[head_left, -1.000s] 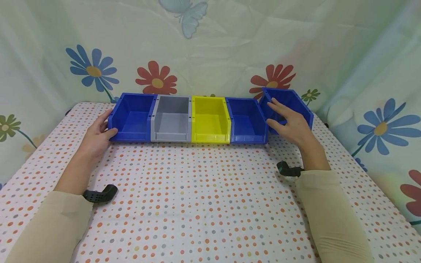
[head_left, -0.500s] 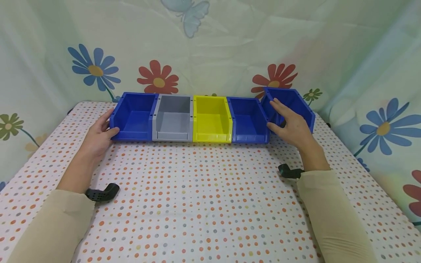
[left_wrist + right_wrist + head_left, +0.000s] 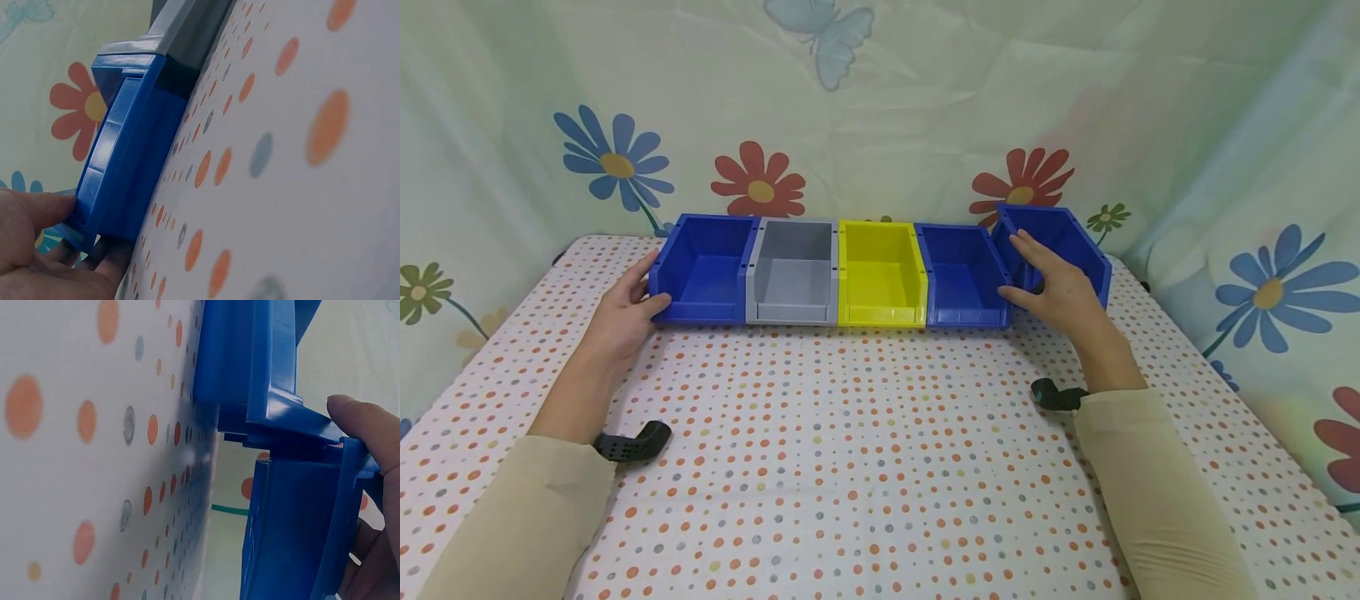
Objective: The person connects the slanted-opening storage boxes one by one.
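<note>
In the head view, the left hand point(image 3: 623, 312) holds the outer left side of the leftmost blue storage bin point(image 3: 706, 279). Its thumb lies on the bin's front corner, and the other fingers are by the side wall. The right hand point(image 3: 1060, 287) grips the left wall of the rightmost blue bin point(image 3: 1078, 242), thumb at the rim. This bin is raised off the table in the right wrist view point(image 3: 294, 519), and its side edge meets the neighbouring blue bin point(image 3: 964, 279). Some right fingertips are hidden behind the wall.
Between the blue bins stand a grey bin point(image 3: 795, 275) and a yellow bin point(image 3: 882, 275), side by side in one row. A dotted cloth covers the table point(image 3: 820, 467). A flowered curtain point(image 3: 902, 108) hangs close behind the row.
The right hand and the rightmost blue bin have shifted slightly down and left. The left hand and the other bins hold their places, apart from slight camera movement.
</note>
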The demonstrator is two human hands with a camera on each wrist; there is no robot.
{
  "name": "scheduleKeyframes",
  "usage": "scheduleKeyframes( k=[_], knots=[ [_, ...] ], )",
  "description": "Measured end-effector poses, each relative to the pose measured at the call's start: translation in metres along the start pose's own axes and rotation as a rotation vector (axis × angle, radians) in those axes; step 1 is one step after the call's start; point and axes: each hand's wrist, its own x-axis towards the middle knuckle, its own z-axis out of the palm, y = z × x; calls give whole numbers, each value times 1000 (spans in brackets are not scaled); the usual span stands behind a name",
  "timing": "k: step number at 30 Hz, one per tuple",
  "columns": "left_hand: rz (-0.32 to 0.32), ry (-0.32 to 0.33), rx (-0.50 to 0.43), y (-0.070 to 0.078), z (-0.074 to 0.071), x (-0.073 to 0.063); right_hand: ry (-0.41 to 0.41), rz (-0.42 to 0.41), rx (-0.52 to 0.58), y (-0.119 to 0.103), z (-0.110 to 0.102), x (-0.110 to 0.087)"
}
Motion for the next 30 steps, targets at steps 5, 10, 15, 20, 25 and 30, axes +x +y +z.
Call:
scheduleKeyframes(
  k=[5, 10, 15, 20, 25, 30],
  knots=[
    [21, -10, -28, 0, 1, -1, 9, -10, 8, 2, 3, -1],
    [13, -10, -27, 0, -1, -3, 9, -24, 16, 4, 7, 0],
    [1, -8, -27, -1, -2, -2, 19, -28, 17, 4, 9, 1],
    [-4, -9, -29, -1, -2, -2, 11, -49, 1, 6, 13, 1],
    [7, -22, -20, 0, -1, -1, -3, -42, 6, 9, 15, -2],
    [9, -12, -21, 0, -1, 0, 24, -73, 9, 9, 13, -2]
  ],
)
